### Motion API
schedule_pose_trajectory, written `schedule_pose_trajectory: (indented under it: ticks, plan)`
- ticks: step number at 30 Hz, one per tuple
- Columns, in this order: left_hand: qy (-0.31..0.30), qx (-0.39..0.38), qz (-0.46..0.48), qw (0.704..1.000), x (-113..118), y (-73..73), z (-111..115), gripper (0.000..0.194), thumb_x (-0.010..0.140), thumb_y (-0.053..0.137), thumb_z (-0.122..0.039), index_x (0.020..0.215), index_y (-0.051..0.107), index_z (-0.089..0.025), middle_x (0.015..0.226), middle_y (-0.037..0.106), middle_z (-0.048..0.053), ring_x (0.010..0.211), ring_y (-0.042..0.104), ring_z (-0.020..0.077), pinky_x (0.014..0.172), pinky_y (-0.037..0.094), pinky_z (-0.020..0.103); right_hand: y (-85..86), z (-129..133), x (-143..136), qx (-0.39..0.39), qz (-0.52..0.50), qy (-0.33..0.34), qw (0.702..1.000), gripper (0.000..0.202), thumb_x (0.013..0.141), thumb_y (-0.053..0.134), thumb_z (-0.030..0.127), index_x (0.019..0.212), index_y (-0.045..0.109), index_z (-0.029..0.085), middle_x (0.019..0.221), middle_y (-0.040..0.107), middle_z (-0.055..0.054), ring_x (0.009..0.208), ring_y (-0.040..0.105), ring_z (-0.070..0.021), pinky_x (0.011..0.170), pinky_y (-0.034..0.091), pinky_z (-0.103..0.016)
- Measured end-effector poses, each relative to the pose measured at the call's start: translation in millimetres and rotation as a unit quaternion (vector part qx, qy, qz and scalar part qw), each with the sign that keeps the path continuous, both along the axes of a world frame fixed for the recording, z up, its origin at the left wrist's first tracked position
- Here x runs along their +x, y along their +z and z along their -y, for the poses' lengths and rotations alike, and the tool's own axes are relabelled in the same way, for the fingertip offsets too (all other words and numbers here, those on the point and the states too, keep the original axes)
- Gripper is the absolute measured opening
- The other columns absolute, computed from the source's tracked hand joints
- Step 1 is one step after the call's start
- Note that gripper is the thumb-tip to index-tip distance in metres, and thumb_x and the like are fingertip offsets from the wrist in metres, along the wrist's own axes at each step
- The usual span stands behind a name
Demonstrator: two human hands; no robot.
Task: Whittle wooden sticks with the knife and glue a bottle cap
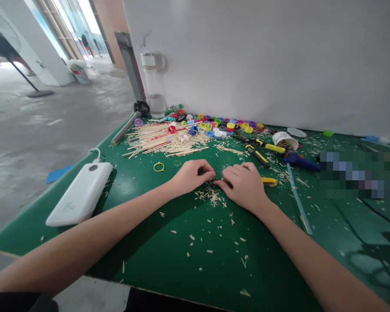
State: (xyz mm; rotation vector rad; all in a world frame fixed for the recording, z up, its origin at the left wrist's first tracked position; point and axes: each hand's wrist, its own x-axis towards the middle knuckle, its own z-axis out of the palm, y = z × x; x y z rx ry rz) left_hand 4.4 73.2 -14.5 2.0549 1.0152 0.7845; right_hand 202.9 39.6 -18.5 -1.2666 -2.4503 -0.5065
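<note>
Both my hands meet over the middle of the green table. My left hand (195, 177) is closed in a pinch on something small that its fingers mostly hide. Close beside it, my right hand (245, 184) is wrapped round a yellow-handled craft knife (269, 181); the handle's end sticks out to the right, and its blade is mostly covered. Beneath the fingertips lies a small heap of pale wood shavings (213, 196). A yellow ring (159, 167) lies to the left of my left hand.
Behind my hands are thin wooden sticks (159, 138) and many coloured bottle caps (217, 133). Pliers (258, 154), a blue glue gun (300, 161), a glue stick (299, 199) and a tipped cup (284, 141) lie right. A power bank (81, 193) sits left; a bottle (156, 93) stands behind.
</note>
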Motion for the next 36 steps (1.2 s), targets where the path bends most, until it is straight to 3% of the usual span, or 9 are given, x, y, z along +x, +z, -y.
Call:
schedule_pose_trajectory:
  ticks: [23,27,29,36]
  plan:
    - [-0.001,0.026,-0.011,1.000,0.2,-0.6,-0.3,0.013,0.083,0.055,-0.028,0.083,0.064,-0.017,0.076,0.065,0.001,0.065,0.055,0.0104,0.059,0.042,0.022,0.6,0.9,-2.0,0.010,0.013,-0.001,1.000,0.035,0.095,0.038,0.041,0.071,0.053,0.020,0.067,0.060,-0.001,0.068,0.048,-0.0156,0.078,0.026,-0.035]
    - [-0.014,0.037,-0.011,0.999,0.6,-1.9,-0.7,0.016,0.085,0.052,-0.025,0.095,0.062,-0.019,0.074,0.064,-0.001,0.064,0.055,0.0105,0.060,0.043,0.023,1.7,1.5,-2.9,0.009,0.020,0.001,1.000,0.035,0.094,0.040,0.042,0.071,0.054,0.020,0.067,0.060,0.000,0.068,0.048,-0.0155,0.076,0.025,-0.034]
    - [-0.023,0.037,-0.011,0.999,0.7,-2.0,-1.3,0.020,0.087,0.050,-0.025,0.101,0.062,-0.019,0.076,0.066,0.000,0.066,0.057,0.0111,0.062,0.044,0.023,1.9,1.4,-2.9,0.010,0.020,0.004,1.000,0.035,0.094,0.041,0.042,0.071,0.054,0.020,0.067,0.060,-0.001,0.068,0.048,-0.0155,0.075,0.025,-0.034]
    - [-0.030,0.040,-0.021,0.999,-0.7,-0.6,-1.3,0.021,0.087,0.047,-0.023,0.095,0.067,-0.021,0.092,0.071,0.001,0.079,0.063,0.0129,0.072,0.047,0.025,0.9,-1.0,-0.8,0.003,0.015,0.004,1.000,0.034,0.094,0.041,0.042,0.071,0.054,0.020,0.066,0.060,0.000,0.067,0.048,-0.0154,0.075,0.026,-0.033]
